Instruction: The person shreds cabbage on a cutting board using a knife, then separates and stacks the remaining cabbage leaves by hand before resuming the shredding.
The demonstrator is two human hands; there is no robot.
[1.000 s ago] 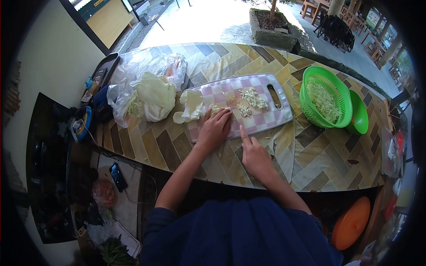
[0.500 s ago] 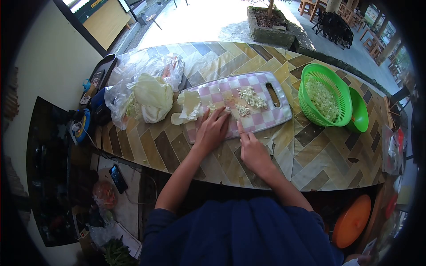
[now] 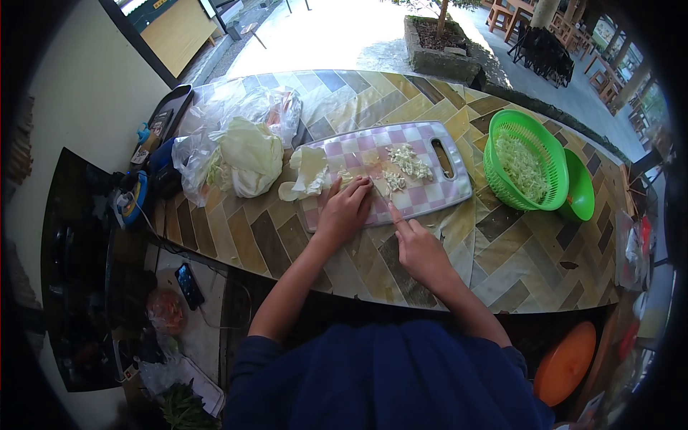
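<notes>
My left hand (image 3: 345, 210) is on the pink-and-white checked cutting board (image 3: 450, 195), its bent fingers holding down a cabbage piece (image 3: 345, 176) that they partly cover. In my right hand (image 3: 421, 252) is a knife (image 3: 380, 189), with the index finger stretched along it; its handle is hidden in the fist. The blade lies just right of my left fingertips. Small heaps of chopped cabbage (image 3: 408, 160) lie farther right on the board. Larger cabbage leaf pieces (image 3: 309, 169) overlap the board's left end. Beyond them sits a partly peeled cabbage head (image 3: 251, 159).
A clear plastic bag (image 3: 188, 161) spreads around the cabbage head. On the right, a green colander (image 3: 502, 188) holds shredded cabbage (image 3: 519, 166), beside a green bowl (image 3: 585, 188). A phone (image 3: 189, 287) lies on a lower surface at left. An orange round lid (image 3: 566, 362) stands low at right.
My right hand has shifted slightly right and toward me, and more of the knife blade shows. My left hand stays on the cabbage piece. The whole view has tilted a little.
</notes>
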